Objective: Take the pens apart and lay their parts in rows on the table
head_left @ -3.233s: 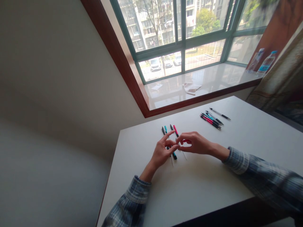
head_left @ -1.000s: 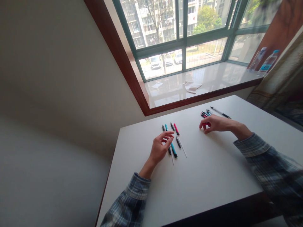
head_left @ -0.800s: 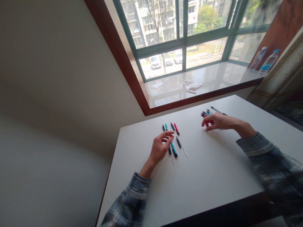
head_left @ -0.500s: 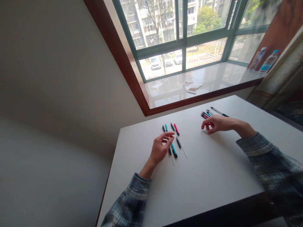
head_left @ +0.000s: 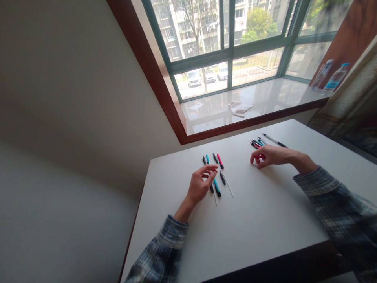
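Note:
My left hand (head_left: 200,182) hovers over pen parts at the table's left, its fingers loosely curved, a small gap between thumb and fingertips, with nothing seen in them. Under and around it lie a blue pen barrel (head_left: 217,188), a red pen barrel (head_left: 220,160), black pen pieces (head_left: 222,178) and a thin white refill (head_left: 229,188). To the right, my right hand (head_left: 272,155) is low at the tabletop, thumb and forefinger curled in a pinch. A tiny pale bit shows at its fingertips, too small to name. Behind that hand lies a bunch of pens (head_left: 255,143), partly hidden by it.
A single black-and-clear pen (head_left: 275,140) lies behind the right hand on the white table (head_left: 250,224). Beyond the table, the window sill (head_left: 212,120) holds a crumpled cloth (head_left: 240,108) and two plastic bottles (head_left: 332,82). A curtain (head_left: 344,94) hangs at the right.
The right hand's fingertips have shifted very slightly, staying low over the table. The left hand keeps its place over the pen parts; the view has moved a little.

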A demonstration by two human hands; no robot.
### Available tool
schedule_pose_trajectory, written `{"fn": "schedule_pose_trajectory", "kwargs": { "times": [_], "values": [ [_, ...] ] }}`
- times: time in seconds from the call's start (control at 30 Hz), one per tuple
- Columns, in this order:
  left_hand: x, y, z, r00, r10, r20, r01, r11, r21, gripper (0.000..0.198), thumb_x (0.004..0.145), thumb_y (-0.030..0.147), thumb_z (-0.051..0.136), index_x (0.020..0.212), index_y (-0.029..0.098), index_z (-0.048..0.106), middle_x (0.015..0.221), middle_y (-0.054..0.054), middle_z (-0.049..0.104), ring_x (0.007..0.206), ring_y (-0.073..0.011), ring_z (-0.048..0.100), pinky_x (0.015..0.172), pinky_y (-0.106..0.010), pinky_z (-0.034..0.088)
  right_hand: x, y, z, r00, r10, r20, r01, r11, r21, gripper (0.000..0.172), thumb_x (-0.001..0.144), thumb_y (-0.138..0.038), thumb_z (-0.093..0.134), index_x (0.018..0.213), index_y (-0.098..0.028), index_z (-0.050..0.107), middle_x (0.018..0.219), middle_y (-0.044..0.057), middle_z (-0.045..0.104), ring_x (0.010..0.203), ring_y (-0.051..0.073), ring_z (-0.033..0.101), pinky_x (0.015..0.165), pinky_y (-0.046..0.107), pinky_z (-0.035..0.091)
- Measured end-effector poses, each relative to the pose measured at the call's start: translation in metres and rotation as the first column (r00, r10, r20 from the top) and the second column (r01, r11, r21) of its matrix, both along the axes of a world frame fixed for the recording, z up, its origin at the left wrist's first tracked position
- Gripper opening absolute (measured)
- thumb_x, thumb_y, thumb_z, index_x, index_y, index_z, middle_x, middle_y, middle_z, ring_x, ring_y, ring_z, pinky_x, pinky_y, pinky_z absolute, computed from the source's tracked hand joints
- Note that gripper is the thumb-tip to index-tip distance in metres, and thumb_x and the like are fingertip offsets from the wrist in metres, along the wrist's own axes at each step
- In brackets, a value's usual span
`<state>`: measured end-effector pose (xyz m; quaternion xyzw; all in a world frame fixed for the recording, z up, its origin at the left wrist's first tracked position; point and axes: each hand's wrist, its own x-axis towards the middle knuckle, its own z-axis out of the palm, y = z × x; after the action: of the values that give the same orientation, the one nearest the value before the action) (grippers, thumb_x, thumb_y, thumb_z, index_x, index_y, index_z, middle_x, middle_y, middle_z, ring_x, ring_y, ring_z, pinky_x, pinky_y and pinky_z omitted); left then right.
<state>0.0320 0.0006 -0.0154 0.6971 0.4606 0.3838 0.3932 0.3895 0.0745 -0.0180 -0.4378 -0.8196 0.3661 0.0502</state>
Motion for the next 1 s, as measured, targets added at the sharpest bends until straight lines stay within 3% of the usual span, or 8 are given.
{"fn": "schedule_pose_trajectory", "kwargs": {
  "times": [0.53,0.67,0.8,0.9,1.0],
  "values": [
    [0.0,-0.001,0.001,1.0,0.011,-0.005,-0.011,1.0,-0.014,0.024,0.094,0.034,0.066,0.11,0.021,0.077,0.101,-0.007,0.078,0.092,-0.0209,0.071,0.079,-0.032,0.056,-0.002,0.003,-0.003,0.999,-0.03,0.044,0.029,0.999,0.039,0.039,0.076,-0.056,0.076,0.097,-0.023,0.079,0.083,0.005,0.071,0.074,0.021,0.063,0.068,0.029,0.042],
    [0.002,-0.001,0.001,1.0,0.001,-0.02,-0.001,1.0,0.002,0.024,0.095,0.034,0.065,0.111,0.021,0.077,0.101,-0.006,0.078,0.092,-0.0207,0.071,0.078,-0.031,0.057,-0.023,-0.005,-0.002,0.997,-0.062,-0.048,0.067,0.99,0.127,0.038,0.081,-0.054,0.073,0.098,-0.021,0.077,0.078,0.005,0.07,0.067,0.017,0.06,0.064,0.028,0.041],
    [0.005,-0.002,0.005,0.999,-0.005,-0.049,0.008,0.998,0.059,0.022,0.095,0.031,0.063,0.111,0.021,0.076,0.103,-0.006,0.078,0.091,-0.0198,0.071,0.077,-0.031,0.057,-0.06,-0.021,-0.003,0.967,-0.072,-0.243,0.116,0.979,0.17,0.037,0.083,-0.05,0.073,0.102,-0.018,0.076,0.073,0.003,0.067,0.062,0.014,0.053,0.06,0.027,0.039],
    [0.008,-0.002,0.008,0.99,0.026,-0.138,-0.002,0.985,0.172,0.02,0.095,0.027,0.063,0.109,0.023,0.076,0.104,-0.006,0.077,0.091,-0.0203,0.068,0.074,-0.032,0.056,-0.082,-0.031,-0.008,0.942,-0.06,-0.329,0.109,0.985,0.133,0.034,0.083,-0.046,0.074,0.102,-0.019,0.077,0.065,-0.002,0.059,0.058,0.012,0.047,0.059,0.025,0.038],
    [0.008,-0.002,0.009,0.958,0.066,-0.277,0.025,0.949,0.315,0.02,0.095,0.02,0.062,0.106,0.026,0.077,0.103,-0.005,0.076,0.099,-0.0233,0.064,0.084,-0.037,0.055,-0.094,-0.036,-0.012,0.931,-0.061,-0.36,0.111,0.987,0.12,0.031,0.083,-0.044,0.075,0.103,-0.02,0.077,0.063,-0.004,0.056,0.057,0.011,0.045,0.059,0.025,0.038]
  ]
}}
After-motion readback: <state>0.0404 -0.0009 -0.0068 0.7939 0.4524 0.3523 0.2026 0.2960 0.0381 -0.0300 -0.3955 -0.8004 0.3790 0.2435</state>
